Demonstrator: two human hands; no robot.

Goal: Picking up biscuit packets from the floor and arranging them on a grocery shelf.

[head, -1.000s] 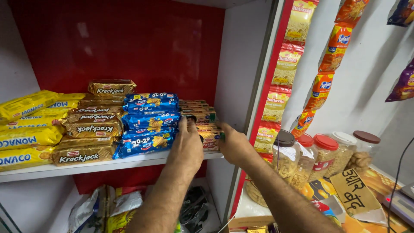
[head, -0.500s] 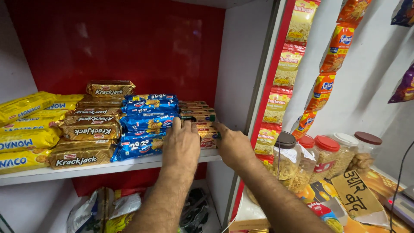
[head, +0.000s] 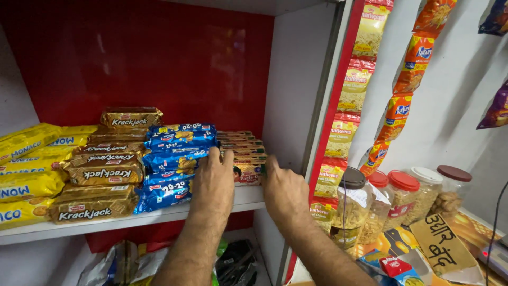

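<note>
Two bare hands reach onto a white shelf (head: 159,216) backed in red. The left hand (head: 213,180) lies flat, fingers together and extended, pressing against the left side of a short stack of biscuit packets (head: 244,153) in brown and gold wrappers. The right hand (head: 284,189), at about 3 o'clock from the stack, cups its right end with curled fingers; how firmly it grips is hard to tell, since the fingertips are hidden behind the packets. The stack sits at the shelf's right end, just beside the white side wall. At 9 o'clock from it lie blue packets (head: 177,161), then gold-brown packets (head: 103,175), then yellow ones (head: 26,175). Such packets look light, with slick wrappers and brittle contents, so they are best taken by the ends or squeezed evenly from both sides. Lidded jars (head: 402,198) stand at 4 o'clock.
</note>
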